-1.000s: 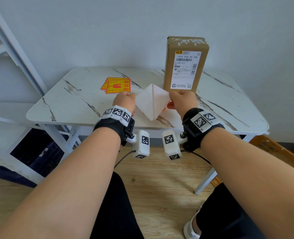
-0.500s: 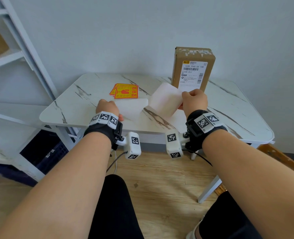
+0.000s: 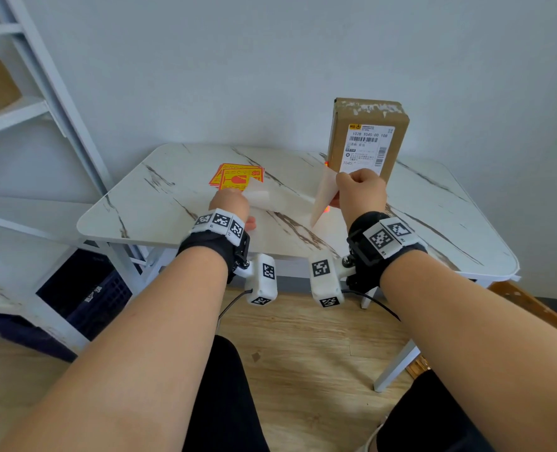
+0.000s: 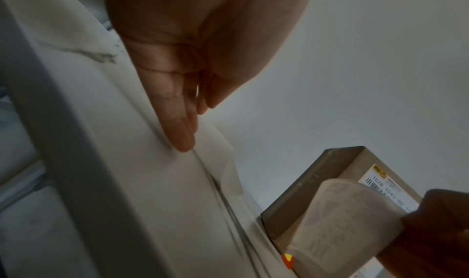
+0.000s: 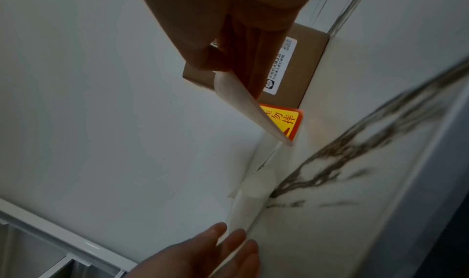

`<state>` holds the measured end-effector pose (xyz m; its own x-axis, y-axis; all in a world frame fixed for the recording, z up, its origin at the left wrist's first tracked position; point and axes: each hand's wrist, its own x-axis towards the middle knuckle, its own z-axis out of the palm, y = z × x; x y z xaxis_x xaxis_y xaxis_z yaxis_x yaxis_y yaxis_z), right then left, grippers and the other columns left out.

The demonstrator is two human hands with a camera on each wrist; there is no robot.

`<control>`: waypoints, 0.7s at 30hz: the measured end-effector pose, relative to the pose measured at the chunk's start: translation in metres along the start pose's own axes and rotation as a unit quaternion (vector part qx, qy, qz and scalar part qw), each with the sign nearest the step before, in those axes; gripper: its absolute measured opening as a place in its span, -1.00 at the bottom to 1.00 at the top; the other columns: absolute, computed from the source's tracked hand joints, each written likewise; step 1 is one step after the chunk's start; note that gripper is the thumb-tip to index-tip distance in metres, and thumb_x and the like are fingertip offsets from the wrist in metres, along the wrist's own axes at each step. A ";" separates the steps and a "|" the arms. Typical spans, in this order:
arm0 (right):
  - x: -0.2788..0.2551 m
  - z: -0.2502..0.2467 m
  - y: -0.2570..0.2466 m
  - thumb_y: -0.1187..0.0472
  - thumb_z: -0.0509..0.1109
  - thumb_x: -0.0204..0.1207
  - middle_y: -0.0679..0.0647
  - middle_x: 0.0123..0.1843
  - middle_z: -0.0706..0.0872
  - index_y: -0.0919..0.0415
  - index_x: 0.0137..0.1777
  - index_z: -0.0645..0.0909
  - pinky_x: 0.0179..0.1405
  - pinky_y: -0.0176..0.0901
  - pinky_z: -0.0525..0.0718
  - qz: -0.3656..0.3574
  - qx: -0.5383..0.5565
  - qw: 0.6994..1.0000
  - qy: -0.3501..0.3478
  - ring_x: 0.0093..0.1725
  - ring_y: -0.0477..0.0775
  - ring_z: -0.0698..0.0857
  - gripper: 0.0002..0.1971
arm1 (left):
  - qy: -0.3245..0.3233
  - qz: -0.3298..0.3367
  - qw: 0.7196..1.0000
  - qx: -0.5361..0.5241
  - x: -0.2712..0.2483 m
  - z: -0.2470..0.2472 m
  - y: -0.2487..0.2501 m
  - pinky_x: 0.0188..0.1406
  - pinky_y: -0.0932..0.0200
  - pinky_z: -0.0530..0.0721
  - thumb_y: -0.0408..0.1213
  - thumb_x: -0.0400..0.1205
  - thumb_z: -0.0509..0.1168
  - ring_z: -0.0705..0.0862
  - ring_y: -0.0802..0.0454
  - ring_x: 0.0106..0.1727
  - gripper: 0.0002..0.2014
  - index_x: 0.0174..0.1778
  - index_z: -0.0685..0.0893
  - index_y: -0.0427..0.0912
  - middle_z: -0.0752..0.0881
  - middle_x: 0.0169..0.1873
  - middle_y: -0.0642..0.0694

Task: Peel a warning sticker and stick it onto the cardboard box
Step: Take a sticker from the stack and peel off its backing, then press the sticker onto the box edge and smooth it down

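A brown cardboard box (image 3: 365,138) with a white shipping label stands upright at the back right of the marble table (image 3: 159,203). Just in front of it my right hand (image 3: 357,187) pinches the peeled warning sticker (image 3: 324,197), its pale back toward me. Its orange-yellow face (image 5: 281,119) shows in the right wrist view, near the box (image 5: 304,61). My left hand (image 3: 229,203) pinches the white backing paper (image 3: 267,197) low over the table, thumb against fingers (image 4: 177,121). The backing paper (image 5: 253,182) hangs apart from the sticker.
A small stack of orange warning stickers (image 3: 238,177) lies mid-table behind my left hand. A white shelf frame (image 3: 42,93) stands at the left with a dark crate (image 3: 84,288) below. A brown crate (image 3: 531,308) sits on the floor at the right.
The hands have drawn apart and the sticker has come off its backing. My right hand carried it up toward the box; my left brought the backing down and to the left.
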<state>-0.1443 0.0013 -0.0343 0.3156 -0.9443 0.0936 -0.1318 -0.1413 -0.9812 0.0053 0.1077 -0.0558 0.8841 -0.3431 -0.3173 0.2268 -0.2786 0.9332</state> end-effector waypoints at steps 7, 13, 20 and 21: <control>0.000 -0.002 -0.010 0.26 0.29 0.33 0.28 -0.31 0.75 0.36 -0.29 0.60 -0.09 0.22 0.81 -0.029 -0.006 0.999 -0.024 -0.28 0.23 0.74 -0.85 | -0.022 0.193 0.968 0.155 -0.020 0.004 0.011 0.15 0.11 0.69 -0.44 0.51 0.32 0.74 -0.15 0.07 -0.71 0.10 0.80 -0.17 0.78 0.05 -0.15; 0.002 -0.011 -0.022 0.31 0.37 0.41 -0.05 -0.55 0.51 0.07 -0.52 0.55 -0.43 -0.25 0.40 -0.052 -0.021 0.997 -0.048 -0.49 -0.07 0.46 -0.71 | -0.082 0.270 0.927 0.246 -0.048 0.027 0.022 -0.08 0.18 0.55 -0.28 0.38 0.51 0.62 0.01 -0.05 -0.67 0.07 0.76 -0.11 0.62 -0.10 0.00; 0.003 -0.017 -0.023 0.28 0.43 0.36 -0.06 -0.55 0.54 0.06 -0.52 0.62 -0.31 -0.19 0.50 -0.056 -0.015 0.997 -0.049 -0.43 -0.04 0.51 -0.75 | 0.004 0.371 0.864 0.340 -0.060 0.042 0.019 0.13 -0.01 0.62 0.07 0.32 0.56 0.59 -0.04 0.09 -0.52 0.03 0.66 -0.10 0.59 0.02 -0.02; 0.002 -0.018 -0.023 0.28 0.44 0.37 -0.05 -0.54 0.55 0.07 -0.51 0.63 -0.31 -0.19 0.51 -0.060 -0.014 0.997 -0.053 -0.43 -0.05 0.51 -0.76 | 0.008 0.374 0.862 0.342 -0.061 0.043 0.019 0.14 -0.02 0.62 0.05 0.35 0.55 0.60 -0.06 0.11 -0.57 0.01 0.67 -0.11 0.62 0.03 -0.04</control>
<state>-0.1579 -0.0025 -0.0087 0.4278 -0.8836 0.1902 -0.1133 -0.2612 -0.9586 -0.0614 0.0851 -0.0260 0.6846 -0.6464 0.3370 -0.6988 -0.4504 0.5557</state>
